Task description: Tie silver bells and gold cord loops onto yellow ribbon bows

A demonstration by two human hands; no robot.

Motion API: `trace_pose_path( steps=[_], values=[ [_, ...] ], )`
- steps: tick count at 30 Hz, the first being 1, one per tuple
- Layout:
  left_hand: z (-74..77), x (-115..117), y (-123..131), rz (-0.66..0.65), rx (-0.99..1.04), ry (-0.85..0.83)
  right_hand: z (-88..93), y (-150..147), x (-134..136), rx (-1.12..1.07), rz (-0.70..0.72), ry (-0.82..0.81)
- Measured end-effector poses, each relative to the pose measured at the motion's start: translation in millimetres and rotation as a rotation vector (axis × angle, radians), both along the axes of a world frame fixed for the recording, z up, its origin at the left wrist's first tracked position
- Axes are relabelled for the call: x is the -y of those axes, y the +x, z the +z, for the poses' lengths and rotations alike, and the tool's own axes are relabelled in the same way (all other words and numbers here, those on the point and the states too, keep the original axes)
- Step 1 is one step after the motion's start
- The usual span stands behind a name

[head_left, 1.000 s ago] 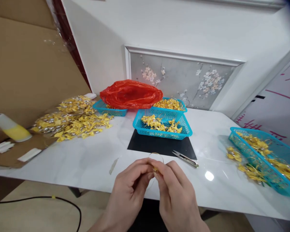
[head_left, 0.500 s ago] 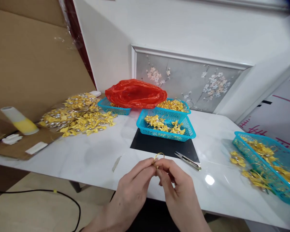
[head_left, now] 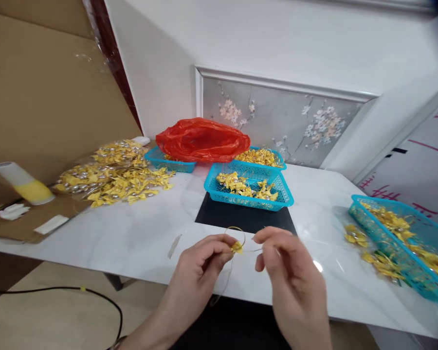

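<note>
My left hand (head_left: 200, 267) pinches a small yellow ribbon bow (head_left: 236, 247) between thumb and fingertips, above the table's front edge. A thin gold loop (head_left: 237, 227) stands up from the bow, and a pale loose strand (head_left: 228, 279) hangs below it. To the right, my right hand (head_left: 292, 272) is curled, apart from the bow and slightly blurred. A fine thread (head_left: 253, 250) runs taut from the bow to its fingers. The thread snips on the table are hidden behind my right hand.
Beyond my hands, a blue basket (head_left: 248, 199) of yellow bows overlaps a black mat (head_left: 219, 216). Another blue basket (head_left: 397, 243) stands at the right, with loose bows (head_left: 383, 265) beside it. A red plastic bag (head_left: 204, 141) and bagged bows (head_left: 120, 175) lie farther back.
My hands were together at the bow; the right hand has drawn away to the right with the thread stretched between. The bow and its gold loop now show more fully.
</note>
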State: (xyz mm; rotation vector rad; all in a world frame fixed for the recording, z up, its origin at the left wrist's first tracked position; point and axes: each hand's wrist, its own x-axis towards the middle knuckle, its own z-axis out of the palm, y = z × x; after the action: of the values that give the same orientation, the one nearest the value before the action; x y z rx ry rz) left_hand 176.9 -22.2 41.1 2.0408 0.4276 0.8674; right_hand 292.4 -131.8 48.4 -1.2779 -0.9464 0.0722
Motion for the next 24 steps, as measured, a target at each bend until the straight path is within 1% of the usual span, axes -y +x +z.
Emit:
trace_pose_path(
  steps=[2, 3, 4, 6, 9, 15, 21, 24],
  values=[
    [2.4, -1, -1, 0.004, -0.031, -0.086, 5.4, 8, 2, -0.315, 0.150, 0.108],
    [3.0, -1, -2, 0.006, -0.039, -0.141, 8.4, 13, 3, -0.450, 0.202, 0.165],
    [3.1, -1, -3, 0.007, -0.042, -0.204, 11.2, 20, 4, -0.551, 0.224, 0.219],
    [2.2, -1, -4, -0.003, -0.031, -0.329, 14.8, 34, 8, -0.640, 0.185, 0.302],
    [-0.7, -1, -5, -0.019, 0.018, -0.418, 13.4, 54, 17, -0.603, 0.046, 0.350],
    [-1.2, -2, -7, -0.018, 0.070, -0.489, -3.1, 79, 32, -0.437, -0.174, 0.367],
    [-1.1, -6, -12, -0.033, 0.094, -0.587, -16.3, 95, 47, -0.347, -0.395, 0.282],
    [-0.2, -7, -13, -0.044, 0.099, -0.668, -22.2, 103, 58, -0.363, -0.470, 0.272]
  ],
)
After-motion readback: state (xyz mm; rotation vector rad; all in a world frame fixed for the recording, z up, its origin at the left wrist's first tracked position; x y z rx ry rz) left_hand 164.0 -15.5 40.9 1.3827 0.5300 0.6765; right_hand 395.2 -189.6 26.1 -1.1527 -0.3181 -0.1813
